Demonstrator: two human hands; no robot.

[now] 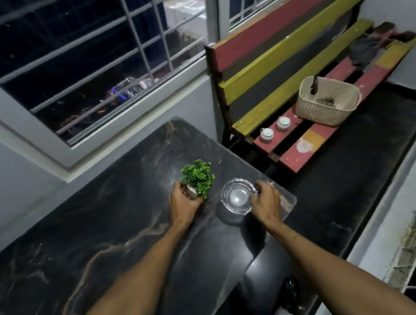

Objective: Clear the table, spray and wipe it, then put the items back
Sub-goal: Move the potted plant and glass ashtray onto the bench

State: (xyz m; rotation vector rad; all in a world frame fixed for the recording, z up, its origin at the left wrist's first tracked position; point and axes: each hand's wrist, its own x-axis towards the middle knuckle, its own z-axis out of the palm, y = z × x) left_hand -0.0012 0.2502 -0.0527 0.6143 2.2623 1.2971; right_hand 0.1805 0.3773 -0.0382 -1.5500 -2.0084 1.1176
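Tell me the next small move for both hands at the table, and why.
Probably lift both items off the table together and carry them toward the bench. The left hand grips the potted plant, the right hand pinches the glass ashtray by its rim, and two white jars and a basket sit on the bench.

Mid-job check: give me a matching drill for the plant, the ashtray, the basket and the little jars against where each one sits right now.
Things
1. small green leafy plant in a pale pot
2. clear round glass ashtray
3. cream ribbed basket
4. two small white lidded jars

Places
A. farther along the striped wooden bench seat
B. in the right hand grip, near the black marbled table corner
C. on a red slat at the bench's near end
D. in the left hand grip

Pairs: 1-D, 2-B, 3-A, 4-C
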